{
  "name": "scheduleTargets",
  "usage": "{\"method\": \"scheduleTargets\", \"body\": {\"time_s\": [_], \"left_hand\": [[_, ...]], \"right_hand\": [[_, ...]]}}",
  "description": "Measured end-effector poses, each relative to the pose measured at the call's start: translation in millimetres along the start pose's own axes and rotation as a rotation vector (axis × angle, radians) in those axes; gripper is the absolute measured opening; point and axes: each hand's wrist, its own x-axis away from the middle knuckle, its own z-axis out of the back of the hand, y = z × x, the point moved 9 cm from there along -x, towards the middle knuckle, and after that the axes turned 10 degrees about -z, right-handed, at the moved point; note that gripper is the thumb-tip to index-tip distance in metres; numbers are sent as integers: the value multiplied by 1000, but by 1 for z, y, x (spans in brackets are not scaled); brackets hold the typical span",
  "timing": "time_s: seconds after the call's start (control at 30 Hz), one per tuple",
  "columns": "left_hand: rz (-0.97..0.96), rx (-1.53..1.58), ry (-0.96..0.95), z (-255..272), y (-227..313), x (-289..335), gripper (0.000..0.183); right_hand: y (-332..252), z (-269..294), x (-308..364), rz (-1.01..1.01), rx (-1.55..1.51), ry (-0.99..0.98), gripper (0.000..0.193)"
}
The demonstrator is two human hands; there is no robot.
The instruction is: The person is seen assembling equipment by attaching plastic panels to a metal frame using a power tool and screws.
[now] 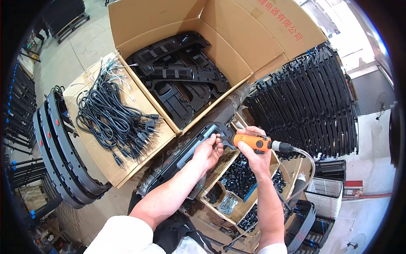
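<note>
My right hand [256, 154] is wrapped round an orange air screwdriver [249, 142], which lies nearly level with its bit pointing left. A clear hose [311, 161] runs from its back end. My left hand [207, 154] is closed in a pinch close to the bit; whatever sits between its fingertips is too small to make out. Under both hands lies a long black plastic housing [170, 168] with a grey slotted strip [196, 146]. The far end of the housing is partly hidden behind the screwdriver tip.
Right of the housing stands a divided tray with small black parts [237, 173] and silver screws [228, 203]. Ahead is a cardboard box [230, 91] of black housings [171, 74]. Black power cords [112, 114] lie on cardboard at left. Stacked black frames [302, 101] rise at right.
</note>
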Motion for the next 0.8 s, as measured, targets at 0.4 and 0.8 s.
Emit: {"method": "scheduleTargets", "body": {"time_s": [0.4, 0.8], "left_hand": [[-9, -17, 2, -4, 7, 15, 29], [165, -182, 48, 49, -28, 80, 24]], "right_hand": [[1, -32, -5, 2, 27, 9, 50], [35, -57, -46, 22, 58, 1, 47]]}}
